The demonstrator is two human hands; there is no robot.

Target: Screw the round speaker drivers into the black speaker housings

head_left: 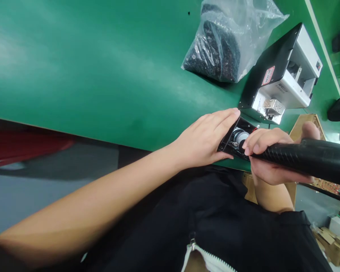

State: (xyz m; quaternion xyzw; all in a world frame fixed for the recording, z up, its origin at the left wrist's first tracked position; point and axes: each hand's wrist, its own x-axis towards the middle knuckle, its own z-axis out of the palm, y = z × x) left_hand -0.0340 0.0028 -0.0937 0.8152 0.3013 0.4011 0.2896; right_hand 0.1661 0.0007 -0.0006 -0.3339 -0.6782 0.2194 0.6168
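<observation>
My left hand (205, 138) is closed round the left side of a small black box-shaped housing (223, 145) at the edge of the green table. Inside its open face sits a round part (240, 136) with a pale centre and a shiny ring. My right hand (272, 151) grips a black electric screwdriver (308, 156), which lies nearly level and points left. The screwdriver's front end reaches the housing beside the round part; its tip and any screw are hidden by my fingers.
A clear plastic bag (221, 49) of dark parts lies on the green table (102, 68). Right of it stands a black and silver machine (280, 75) with a red-bordered label. Behind my right hand is a wooden box (307, 122). Cardboard boxes (333, 245) sit at the lower right.
</observation>
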